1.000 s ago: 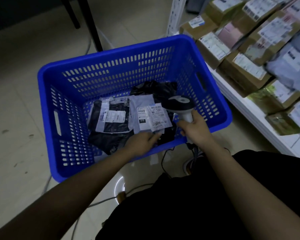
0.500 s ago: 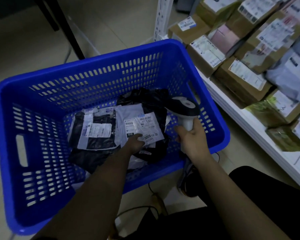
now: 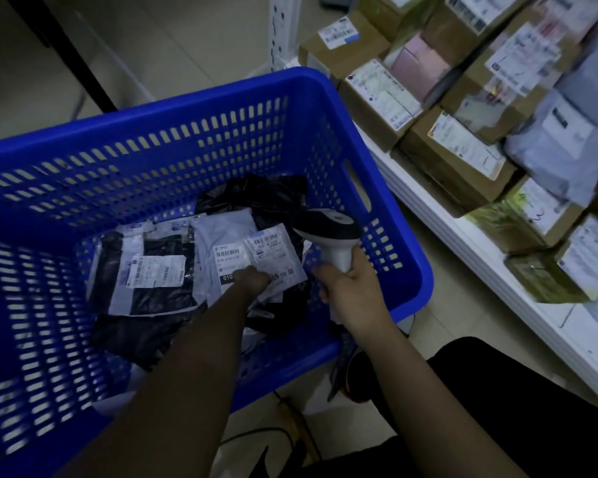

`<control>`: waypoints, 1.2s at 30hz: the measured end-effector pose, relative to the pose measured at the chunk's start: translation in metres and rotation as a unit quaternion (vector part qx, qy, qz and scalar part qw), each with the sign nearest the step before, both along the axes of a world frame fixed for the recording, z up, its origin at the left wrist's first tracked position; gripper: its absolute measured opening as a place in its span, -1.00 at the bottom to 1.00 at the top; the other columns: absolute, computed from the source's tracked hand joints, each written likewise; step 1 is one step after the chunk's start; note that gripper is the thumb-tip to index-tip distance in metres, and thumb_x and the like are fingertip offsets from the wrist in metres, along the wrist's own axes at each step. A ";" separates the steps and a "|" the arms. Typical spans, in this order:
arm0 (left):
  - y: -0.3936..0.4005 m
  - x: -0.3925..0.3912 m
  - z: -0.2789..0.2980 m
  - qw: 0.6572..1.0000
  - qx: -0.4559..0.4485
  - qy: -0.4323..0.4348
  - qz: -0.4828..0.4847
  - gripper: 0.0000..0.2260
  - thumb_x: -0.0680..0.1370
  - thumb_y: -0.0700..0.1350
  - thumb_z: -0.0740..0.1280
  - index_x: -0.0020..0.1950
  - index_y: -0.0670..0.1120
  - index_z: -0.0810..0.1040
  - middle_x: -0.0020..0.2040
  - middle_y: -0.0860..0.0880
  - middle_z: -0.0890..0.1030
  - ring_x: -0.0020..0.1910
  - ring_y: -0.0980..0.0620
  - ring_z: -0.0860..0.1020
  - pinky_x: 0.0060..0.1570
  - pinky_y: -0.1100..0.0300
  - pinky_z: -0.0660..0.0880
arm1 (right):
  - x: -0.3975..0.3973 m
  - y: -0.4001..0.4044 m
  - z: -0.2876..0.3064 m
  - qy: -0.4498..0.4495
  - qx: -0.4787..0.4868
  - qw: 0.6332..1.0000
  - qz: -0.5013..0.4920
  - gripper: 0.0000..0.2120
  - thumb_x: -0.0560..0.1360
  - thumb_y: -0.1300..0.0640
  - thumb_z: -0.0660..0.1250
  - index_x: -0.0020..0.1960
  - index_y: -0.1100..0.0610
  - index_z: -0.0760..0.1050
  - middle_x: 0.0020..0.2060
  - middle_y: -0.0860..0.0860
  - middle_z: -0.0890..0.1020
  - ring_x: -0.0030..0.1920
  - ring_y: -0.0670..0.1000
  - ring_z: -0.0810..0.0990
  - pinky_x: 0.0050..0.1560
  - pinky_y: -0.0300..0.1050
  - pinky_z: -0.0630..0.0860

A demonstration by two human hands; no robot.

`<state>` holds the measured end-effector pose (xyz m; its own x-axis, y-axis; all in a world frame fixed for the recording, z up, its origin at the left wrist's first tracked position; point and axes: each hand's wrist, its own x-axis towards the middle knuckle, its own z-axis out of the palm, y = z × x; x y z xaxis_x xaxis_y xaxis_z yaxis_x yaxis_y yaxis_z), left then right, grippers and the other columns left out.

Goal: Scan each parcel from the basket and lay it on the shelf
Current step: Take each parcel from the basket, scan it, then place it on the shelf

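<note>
A blue slotted basket [image 3: 173, 108] stands on the floor with several bagged parcels inside. My left hand [image 3: 251, 279] reaches into it and grips the near edge of a grey parcel [image 3: 228, 243] with white barcode labels. Left of it lies a black parcel [image 3: 152, 270] with a white label, and a black bag [image 3: 256, 194] sits behind. My right hand [image 3: 346, 288] holds the white handle of a barcode scanner [image 3: 328, 232], whose dark head hangs over the basket just right of the grey parcel. The white shelf [image 3: 477, 243] runs along the right.
Several brown cardboard boxes [image 3: 380, 94] and grey mailer bags [image 3: 560, 146] with labels fill the shelf. A white perforated shelf post [image 3: 282, 29] stands behind the basket. A dark furniture leg [image 3: 66, 53] crosses the floor at upper left. A cable [image 3: 256, 432] trails near my knees.
My view has drawn closer to the basket. My left hand has gone deeper in and taken hold of the grey parcel's edge. The scanner stays beside it.
</note>
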<state>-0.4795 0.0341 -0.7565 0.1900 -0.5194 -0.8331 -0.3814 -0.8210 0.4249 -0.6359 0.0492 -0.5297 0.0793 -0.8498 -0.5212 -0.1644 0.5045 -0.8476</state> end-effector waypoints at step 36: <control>0.063 -0.042 0.305 0.881 -0.374 0.268 0.108 -0.93 0.60 -0.23 0.25 0.05 -0.15 0.51 -0.23 0.06 0.64 -0.33 0.21 0.62 -0.36 0.34 0.53 | -0.082 0.048 0.099 0.019 -0.161 0.957 -0.239 -0.79 0.41 0.25 0.46 -0.01 0.20 0.48 -0.26 0.09 0.59 -0.33 0.00 0.53 -0.28 -0.09 0.48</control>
<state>-0.5211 0.0970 -0.4511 0.0353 -0.9615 -0.2727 0.1707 -0.2631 0.9496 -0.7175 0.0974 -0.4304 -0.3726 -0.9014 -0.2206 -0.0129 0.2428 -0.9700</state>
